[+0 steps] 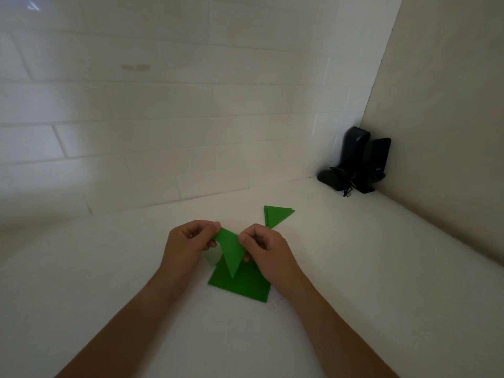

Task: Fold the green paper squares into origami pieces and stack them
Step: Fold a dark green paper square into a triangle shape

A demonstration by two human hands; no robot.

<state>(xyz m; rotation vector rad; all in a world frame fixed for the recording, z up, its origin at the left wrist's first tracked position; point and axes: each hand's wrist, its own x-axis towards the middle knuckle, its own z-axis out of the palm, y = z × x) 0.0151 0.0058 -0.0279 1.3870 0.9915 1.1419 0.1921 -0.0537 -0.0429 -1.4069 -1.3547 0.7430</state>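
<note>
I see a white counter running back to a tiled wall, with a plain side panel closing the corner. Taking the stack of green squares as my landmark, it lies flat on the counter. Far beyond it and to the right, in the corner, stand two black speakers with a tangled cord at their base. My left hand is just beyond the stack's left edge, fingers curled, pinching the left corner of a folded piece. My right hand is over the stack's right side, fingers curled, pinching the piece's right edge. The piece is held above the stack, a triangle with its tip pointing down at the squares. Beyond the stack, just past my right hand, rests a small pile of finished triangles.
</note>
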